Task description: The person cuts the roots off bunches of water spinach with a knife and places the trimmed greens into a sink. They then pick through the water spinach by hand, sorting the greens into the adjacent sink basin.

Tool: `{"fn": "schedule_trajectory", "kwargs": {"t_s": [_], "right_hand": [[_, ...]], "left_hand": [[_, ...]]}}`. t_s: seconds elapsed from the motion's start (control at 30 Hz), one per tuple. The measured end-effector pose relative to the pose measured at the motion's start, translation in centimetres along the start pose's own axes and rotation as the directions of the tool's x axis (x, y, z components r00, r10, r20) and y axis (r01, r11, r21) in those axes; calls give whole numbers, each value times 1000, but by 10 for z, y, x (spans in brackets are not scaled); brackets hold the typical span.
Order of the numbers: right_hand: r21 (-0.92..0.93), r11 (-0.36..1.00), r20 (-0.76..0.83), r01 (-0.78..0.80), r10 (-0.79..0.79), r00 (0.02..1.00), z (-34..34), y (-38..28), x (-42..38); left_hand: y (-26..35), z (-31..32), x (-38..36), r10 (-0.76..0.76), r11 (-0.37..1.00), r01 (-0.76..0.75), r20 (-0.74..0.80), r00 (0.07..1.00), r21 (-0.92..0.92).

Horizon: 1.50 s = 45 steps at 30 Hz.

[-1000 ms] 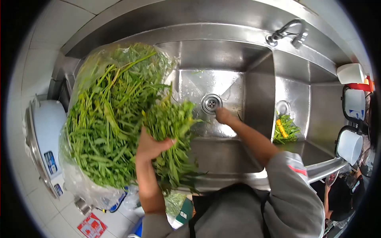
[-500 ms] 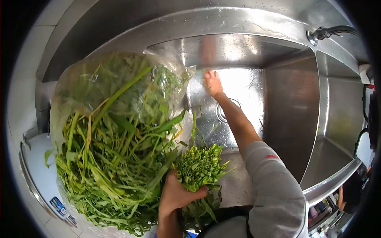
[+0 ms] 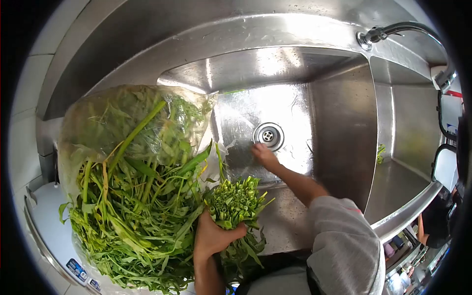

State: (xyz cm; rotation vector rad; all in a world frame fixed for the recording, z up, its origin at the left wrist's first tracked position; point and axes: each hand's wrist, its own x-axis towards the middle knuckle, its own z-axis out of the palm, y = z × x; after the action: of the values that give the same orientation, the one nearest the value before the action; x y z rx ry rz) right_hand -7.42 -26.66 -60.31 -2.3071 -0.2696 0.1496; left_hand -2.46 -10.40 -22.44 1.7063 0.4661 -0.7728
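Okay, so using the drain (image 3: 268,136) as the landmark: the bunch of greens (image 3: 235,200) is sitting on the body side of it and a bit to the left. The left hand (image 3: 214,237) is gripping it, thumb crossing the near side and pressing in; the other fingers are hiding behind the stems, so can't tell how they're bent.

The right hand (image 3: 265,157) is hovering just beside the drain, on its near-left edge. Its fingers are looking bunched together, but they're blurring, so I can't say if they're pinching anything. From those fingers, the bunch is lying toward the body and slightly left, a short gap away. The left hand's obviously nearer, since it's touching it.

As for direction, the chopped stem ends are facing up and toward the drain, and the leaves are trailing down toward the body, so the long axis is running roughly drain-to-body, tilting upward.

Left of the drain, a big leafy pile (image 3: 142,226) is spilling out of a clear plastic bag (image 3: 110,120), right next to the bunch.
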Motion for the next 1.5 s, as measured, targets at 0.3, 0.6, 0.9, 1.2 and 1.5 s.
{"fn": "schedule_trajectory", "kwargs": {"t_s": [0.3,0.6,0.9,1.2,1.5], "right_hand": [[506,610,280,-609,552,786,-40,117,-85],[-497,369,131,-785,927,352,-43,28,-151],[-362,922,884,136,293,364,-120,-71,-107],[53,914,230,-403,381,896,-417,-177,-142],[-96,778,-70,-620,616,784,-448,-94,-235]], "left_hand": [[-3,1,1,162,984,-167,84,983,64],[-6,5,0,177,982,-181,90,980,50],[18,34,-1,185,970,-187,32,982,152],[82,87,59,318,942,-320,35,948,106],[89,99,97,354,932,-343,-84,932,118]]}}
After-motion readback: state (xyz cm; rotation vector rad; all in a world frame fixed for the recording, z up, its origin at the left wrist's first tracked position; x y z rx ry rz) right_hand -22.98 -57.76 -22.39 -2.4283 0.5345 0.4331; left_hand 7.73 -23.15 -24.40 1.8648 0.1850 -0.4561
